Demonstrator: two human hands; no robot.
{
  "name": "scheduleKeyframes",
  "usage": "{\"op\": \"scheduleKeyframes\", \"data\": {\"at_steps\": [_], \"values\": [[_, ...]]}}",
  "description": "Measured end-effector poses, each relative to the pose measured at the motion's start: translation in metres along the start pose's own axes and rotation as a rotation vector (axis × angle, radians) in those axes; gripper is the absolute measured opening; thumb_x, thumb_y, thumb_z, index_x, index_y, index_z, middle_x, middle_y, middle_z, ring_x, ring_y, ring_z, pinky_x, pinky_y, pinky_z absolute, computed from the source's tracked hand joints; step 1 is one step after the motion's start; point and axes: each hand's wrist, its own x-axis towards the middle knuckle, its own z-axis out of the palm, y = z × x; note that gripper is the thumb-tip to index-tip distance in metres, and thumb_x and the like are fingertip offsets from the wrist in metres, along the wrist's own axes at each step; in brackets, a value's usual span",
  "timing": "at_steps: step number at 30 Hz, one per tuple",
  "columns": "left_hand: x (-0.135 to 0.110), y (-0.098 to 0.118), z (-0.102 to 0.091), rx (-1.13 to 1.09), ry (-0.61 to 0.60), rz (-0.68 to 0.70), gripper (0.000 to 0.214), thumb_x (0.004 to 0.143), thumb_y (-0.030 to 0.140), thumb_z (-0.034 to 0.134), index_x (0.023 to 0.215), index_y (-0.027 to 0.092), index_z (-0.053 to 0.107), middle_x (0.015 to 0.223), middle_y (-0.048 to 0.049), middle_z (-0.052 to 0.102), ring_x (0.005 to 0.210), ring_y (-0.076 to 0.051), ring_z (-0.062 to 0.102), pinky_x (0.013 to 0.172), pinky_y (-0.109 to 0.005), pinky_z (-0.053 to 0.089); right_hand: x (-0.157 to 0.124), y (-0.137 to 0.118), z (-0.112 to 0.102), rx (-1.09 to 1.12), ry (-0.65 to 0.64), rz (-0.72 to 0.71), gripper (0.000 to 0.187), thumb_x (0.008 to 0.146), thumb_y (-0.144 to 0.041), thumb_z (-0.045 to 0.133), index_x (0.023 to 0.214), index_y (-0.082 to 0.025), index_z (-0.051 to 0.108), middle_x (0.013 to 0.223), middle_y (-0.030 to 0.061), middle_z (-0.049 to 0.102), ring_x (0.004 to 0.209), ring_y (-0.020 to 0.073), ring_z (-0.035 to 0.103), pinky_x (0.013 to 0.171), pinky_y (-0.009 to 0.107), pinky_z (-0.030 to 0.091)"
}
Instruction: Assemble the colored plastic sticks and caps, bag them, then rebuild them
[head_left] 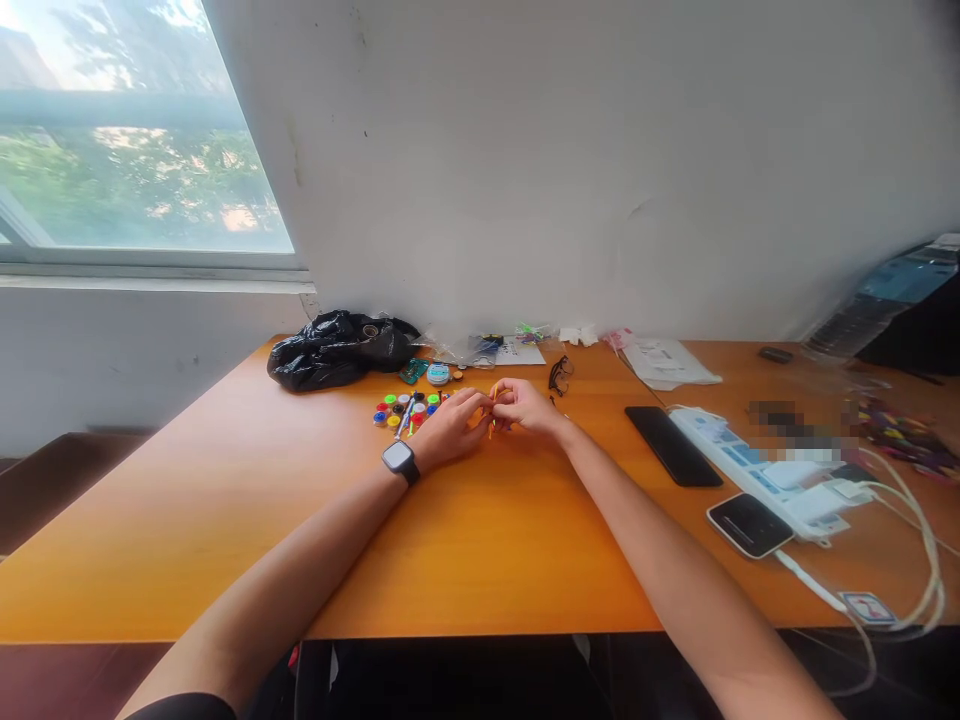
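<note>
Both my hands meet over the middle of the orange table (225, 500). My left hand (454, 425), with a dark watch (400, 460) on its wrist, pinches small yellow and orange wires (493, 410) with curled fingers. My right hand (525, 405) is closed on the same wires from the other side. Just left of my hands lies a cluster of several small coloured round caps (405, 408), with a green circuit board (413, 371) and a round tin (438, 374) behind them.
A black plastic bag (337, 348) lies at the back left. Glasses (559, 375), papers (664, 362) and small packets sit near the wall. To the right are a black phone (673, 445), a white power strip (757, 465) with plugs and cables, and a second phone (749, 524).
</note>
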Motion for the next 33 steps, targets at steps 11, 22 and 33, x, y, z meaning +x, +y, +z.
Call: {"op": "scheduleKeyframes", "data": {"at_steps": [11, 22, 33], "values": [[-0.002, 0.005, 0.001, -0.051, -0.033, -0.046, 0.011, 0.093, 0.014, 0.063, 0.098, 0.022, 0.059, 0.097, -0.0038, 0.070, 0.090, -0.019, 0.067, 0.081, -0.031, 0.051, 0.002, 0.004, 0.002, -0.064, -0.023, -0.024, 0.025, 0.073, -0.027, 0.076, 0.079, -0.021, 0.053, 0.057, -0.0072, 0.058, 0.046, 0.0077, 0.050, 0.044, 0.018, 0.032], [-0.003, -0.012, 0.004, 0.290, -0.034, -0.162, 0.007, 0.092, 0.022, 0.072, 0.086, 0.023, 0.067, 0.084, -0.0034, 0.073, 0.092, -0.025, 0.064, 0.085, -0.040, 0.046, 0.009, 0.015, -0.015, -0.696, 0.389, 0.060, 0.029, 0.089, -0.018, 0.071, 0.117, -0.011, 0.070, 0.064, -0.0003, 0.068, 0.060, 0.0160, 0.065, 0.060, 0.025, 0.045], [-0.004, -0.008, 0.006, 0.437, -0.050, -0.172, 0.008, 0.095, 0.021, 0.064, 0.088, 0.023, 0.064, 0.095, -0.0056, 0.074, 0.104, -0.030, 0.057, 0.088, -0.046, 0.041, -0.012, -0.024, -0.031, -1.046, 0.454, 0.099, 0.018, 0.093, -0.033, 0.071, 0.097, -0.016, 0.077, 0.089, 0.0106, 0.078, 0.079, 0.0203, 0.069, 0.067, 0.027, 0.043]]}}
